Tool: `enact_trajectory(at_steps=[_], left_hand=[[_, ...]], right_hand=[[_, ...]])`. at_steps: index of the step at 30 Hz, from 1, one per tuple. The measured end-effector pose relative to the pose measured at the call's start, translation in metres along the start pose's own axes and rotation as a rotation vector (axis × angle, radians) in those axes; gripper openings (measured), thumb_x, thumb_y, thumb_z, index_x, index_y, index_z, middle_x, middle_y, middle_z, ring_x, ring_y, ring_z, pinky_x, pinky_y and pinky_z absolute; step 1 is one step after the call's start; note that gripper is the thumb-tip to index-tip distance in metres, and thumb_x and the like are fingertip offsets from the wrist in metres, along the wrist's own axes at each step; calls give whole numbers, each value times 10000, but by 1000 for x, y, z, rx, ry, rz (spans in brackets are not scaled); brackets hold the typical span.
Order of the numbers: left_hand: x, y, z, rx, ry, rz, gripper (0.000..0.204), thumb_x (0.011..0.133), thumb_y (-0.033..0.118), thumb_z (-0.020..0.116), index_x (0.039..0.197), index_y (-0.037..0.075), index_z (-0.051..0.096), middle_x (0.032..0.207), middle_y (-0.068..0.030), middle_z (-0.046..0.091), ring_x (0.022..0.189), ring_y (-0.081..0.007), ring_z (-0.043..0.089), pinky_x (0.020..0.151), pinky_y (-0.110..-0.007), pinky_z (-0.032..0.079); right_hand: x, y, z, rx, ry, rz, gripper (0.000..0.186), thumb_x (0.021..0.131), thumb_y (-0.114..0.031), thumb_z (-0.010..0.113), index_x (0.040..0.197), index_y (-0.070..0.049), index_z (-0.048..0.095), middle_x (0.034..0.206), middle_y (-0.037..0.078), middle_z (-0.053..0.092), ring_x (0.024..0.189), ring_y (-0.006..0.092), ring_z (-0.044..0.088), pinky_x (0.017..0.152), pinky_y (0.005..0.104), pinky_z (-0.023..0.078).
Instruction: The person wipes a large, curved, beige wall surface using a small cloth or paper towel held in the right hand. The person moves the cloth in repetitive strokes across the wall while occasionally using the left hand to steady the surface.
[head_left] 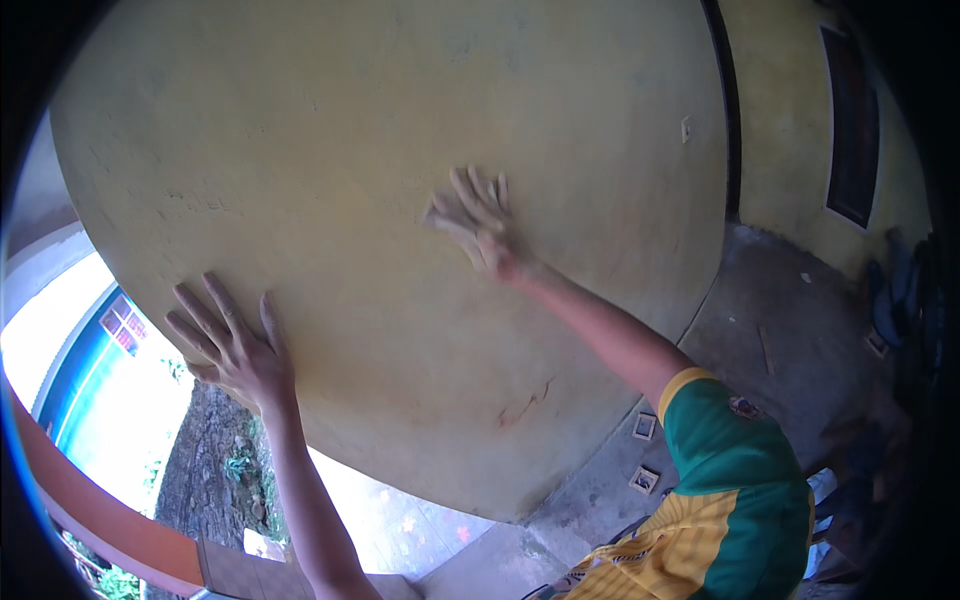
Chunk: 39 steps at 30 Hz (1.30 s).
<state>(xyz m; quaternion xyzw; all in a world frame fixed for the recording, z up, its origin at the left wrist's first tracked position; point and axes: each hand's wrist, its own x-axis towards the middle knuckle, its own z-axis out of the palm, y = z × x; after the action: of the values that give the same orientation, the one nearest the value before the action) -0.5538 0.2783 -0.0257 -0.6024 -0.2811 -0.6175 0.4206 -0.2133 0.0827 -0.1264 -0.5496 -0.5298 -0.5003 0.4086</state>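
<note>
A broad yellowish wall [400,330], scuffed in places, fills most of the head view. Low at its left edge, my left hand [237,355] lies against the surface with fingers spread and nothing in it. My right hand [483,225] reaches up to the middle of the wall. Its fingers are stretched apart and somewhat smeared by motion, and I make out nothing held in them. Whether the right palm touches the wall is hard to tell. Reddish marks [525,403] show on the wall below my right hand.
On the grey floor [745,300] at the right lie two small square frames [644,426] [643,480]. A second yellow wall with a dark window [850,125] stands far right. An orange-edged ledge [120,525] and a tree trunk [210,480] appear lower left.
</note>
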Motion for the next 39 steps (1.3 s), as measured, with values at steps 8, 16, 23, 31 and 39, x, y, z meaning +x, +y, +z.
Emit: enact_trajectory(at_steps=[8,16,23,31,39], left_hand=[[12,19,-5,-80,36,-1,737,1044,732,405,1695,412,278,1800,1,178,1650,-356,159,1180,-842,178],[8,7,-7,-41,43,-1,707,1055,705,418,1688,413,300,1795,-8,200,1636,-361,215,1169,-839,222],[6,14,-3,57,-11,-18,750,1038,760,351,1692,397,296,1784,-36,232,1631,-365,229,1173,-814,267],[1,-11,-13,45,16,22,717,1060,697,390,1699,388,285,1799,-27,180,1647,-355,174,1270,-715,182],[6,15,0,23,3,32,713,1071,674,391,1702,356,289,1798,-42,176,1650,-355,157,1293,-695,142]], right_hand=[[178,65,-42,-195,387,168,481,1092,-315,520,1564,-231,551,1706,198,376,1582,506,276,1245,759,74],[-38,60,-3,-17,80,81,551,1049,-200,565,1596,-178,513,1716,198,362,1612,461,246,1274,706,83],[183,202,-79,-192,381,400,540,1111,-274,447,1625,-109,443,1725,211,327,1597,504,228,1290,662,97],[37,43,-3,113,71,-70,540,1050,-104,559,1588,-100,512,1728,177,348,1621,375,264,1316,556,167],[181,232,-77,1,454,30,410,1052,-151,606,1451,-59,639,1556,245,549,1501,436,453,1262,485,349]])
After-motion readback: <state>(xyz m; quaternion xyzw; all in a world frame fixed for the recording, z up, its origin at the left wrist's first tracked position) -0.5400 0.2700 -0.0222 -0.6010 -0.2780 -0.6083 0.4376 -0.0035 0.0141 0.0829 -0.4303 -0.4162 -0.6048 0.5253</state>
